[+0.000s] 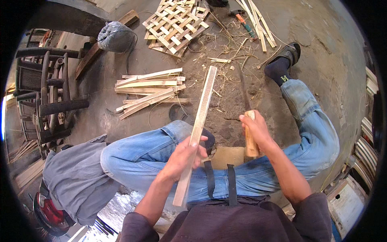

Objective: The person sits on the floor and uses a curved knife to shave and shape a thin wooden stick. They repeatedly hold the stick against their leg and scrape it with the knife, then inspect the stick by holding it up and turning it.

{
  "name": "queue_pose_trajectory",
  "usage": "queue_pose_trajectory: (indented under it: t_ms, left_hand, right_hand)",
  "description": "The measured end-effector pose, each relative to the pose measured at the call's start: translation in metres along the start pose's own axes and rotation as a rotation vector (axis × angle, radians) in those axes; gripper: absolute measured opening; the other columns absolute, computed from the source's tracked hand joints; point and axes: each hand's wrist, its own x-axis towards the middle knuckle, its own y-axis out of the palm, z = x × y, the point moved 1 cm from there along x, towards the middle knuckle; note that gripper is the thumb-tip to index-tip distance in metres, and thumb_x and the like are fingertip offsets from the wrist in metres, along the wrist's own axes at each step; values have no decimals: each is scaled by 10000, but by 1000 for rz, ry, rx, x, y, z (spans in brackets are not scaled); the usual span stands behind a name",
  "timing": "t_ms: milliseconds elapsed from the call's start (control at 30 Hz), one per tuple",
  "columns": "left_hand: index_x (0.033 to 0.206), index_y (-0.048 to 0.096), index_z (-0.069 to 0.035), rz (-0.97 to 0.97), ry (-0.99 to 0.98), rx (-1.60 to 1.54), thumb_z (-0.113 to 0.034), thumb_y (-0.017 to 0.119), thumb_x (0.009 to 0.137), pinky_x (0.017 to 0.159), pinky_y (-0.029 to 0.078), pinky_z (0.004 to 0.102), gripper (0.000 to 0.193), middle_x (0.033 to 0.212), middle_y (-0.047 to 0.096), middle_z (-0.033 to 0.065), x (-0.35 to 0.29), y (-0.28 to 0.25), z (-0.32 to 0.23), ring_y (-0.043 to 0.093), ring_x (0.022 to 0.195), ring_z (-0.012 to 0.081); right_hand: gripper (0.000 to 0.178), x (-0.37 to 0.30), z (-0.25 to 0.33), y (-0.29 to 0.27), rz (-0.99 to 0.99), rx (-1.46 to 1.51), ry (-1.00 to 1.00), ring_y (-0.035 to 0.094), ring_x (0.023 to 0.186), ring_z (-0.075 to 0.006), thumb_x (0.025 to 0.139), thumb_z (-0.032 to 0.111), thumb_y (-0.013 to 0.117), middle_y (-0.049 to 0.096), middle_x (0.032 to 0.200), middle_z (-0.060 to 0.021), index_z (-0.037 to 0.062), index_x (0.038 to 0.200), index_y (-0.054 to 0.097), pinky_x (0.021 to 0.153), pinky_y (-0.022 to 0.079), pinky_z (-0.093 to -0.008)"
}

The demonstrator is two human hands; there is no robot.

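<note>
A long, flat strip of split bamboo (203, 105) slants across the middle, its far end pointing away from me. My left hand (182, 158) is closed around its lower half, thumb on top. My right hand (260, 128) grips the thick wooden handle of a knife (251, 146), whose narrow dark blade points away over the floor. Strip and blade are apart. Between my thighs, just below the handle, lies a tan pad (227, 157) with dark straps.
Cut strips (149, 90) lie in a pile at left centre. Beyond are a woven lattice (175, 26), a hammer (243, 24), long strips (258, 24) and scattered shavings. Stacked dark chairs (52, 88) and a grey wrapped bundle (116, 37) stand left; grey cloth (78, 177) hangs near me.
</note>
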Motion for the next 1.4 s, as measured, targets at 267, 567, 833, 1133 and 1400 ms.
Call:
queue_pose_trajectory:
  t_ms: [267, 567, 833, 1133, 1400]
  left_hand:
    - [1222, 499, -54, 85, -142, -271, -386, 389, 1043, 451, 369, 208, 393, 701, 485, 7, -12, 19, 7, 418, 516, 52]
    - [1061, 515, -39, -14, -192, -364, -393, 381, 1043, 375, 297, 210, 379, 628, 431, -2, -27, 20, 18, 326, 409, 53]
    - [1039, 501, -42, -43, -133, -334, -380, 369, 1054, 382, 290, 218, 363, 633, 428, 1, -30, 24, 23, 331, 418, 59]
    - [1039, 502, -55, -48, -172, -296, -346, 363, 1058, 404, 308, 212, 323, 647, 427, -2, -45, 29, 20, 326, 441, 48]
    - [1039, 500, -49, -31, -181, -344, -345, 375, 1055, 408, 295, 213, 321, 648, 416, -2, -45, 29, 14, 330, 449, 50]
  right_hand:
    - [324, -26, 29, -8, 94, -821, -793, 647, 863, -396, 767, 114, 629, 635, 898, -191, 16, 1050, 506, 729, 520, -488]
    - [207, -38, -1, 1, 124, -969, -700, 650, 708, -358, 750, 129, 654, 613, 778, -150, 61, 890, 519, 577, 524, -468]
    - [304, -56, 13, 10, 343, -1016, -687, 652, 698, -380, 741, 146, 697, 624, 800, -162, 54, 955, 501, 591, 536, -469]
    - [194, -66, 17, 8, 403, -977, -711, 668, 713, -387, 833, 159, 597, 650, 814, -194, 32, 952, 511, 606, 537, -507]
    - [169, -54, 18, 12, 303, -1081, -836, 660, 730, -408, 813, 138, 597, 637, 793, -216, 17, 876, 496, 605, 542, -482]
